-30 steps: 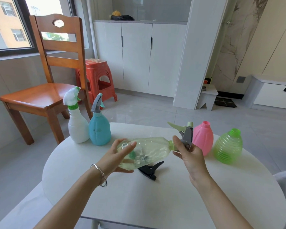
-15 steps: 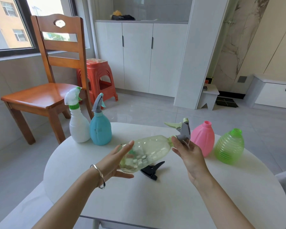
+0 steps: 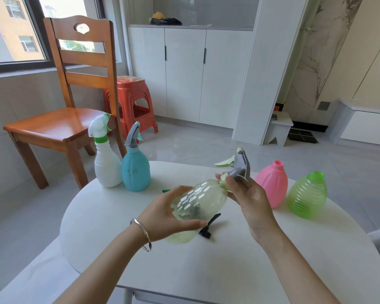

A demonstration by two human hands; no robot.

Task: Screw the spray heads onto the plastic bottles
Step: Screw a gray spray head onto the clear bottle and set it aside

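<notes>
My left hand (image 3: 167, 216) grips the body of a clear pale-green bottle (image 3: 198, 205), held tilted above the white table (image 3: 228, 270) with its neck up to the right. A grey spray head (image 3: 239, 166) with a pale-green trigger sits on that neck, and my right hand (image 3: 248, 198) pinches its collar. A pink bottle (image 3: 271, 183) and a ribbed green bottle (image 3: 307, 196) stand open-necked at the right. A black spray head (image 3: 208, 227) lies on the table under the held bottle. A white bottle (image 3: 106, 165) and a blue bottle (image 3: 136, 172) stand at the left with heads on.
A small green part (image 3: 166, 190) lies on the table behind my left hand. A wooden chair (image 3: 59, 119) and a red stool (image 3: 133, 102) stand beyond the table's far left edge. White cabinets line the back wall.
The clear bottle has tipped from nearly lying flat to neck-up. My left hand has closed round its body and my right hand has turned on the collar. The grey head has risen.
</notes>
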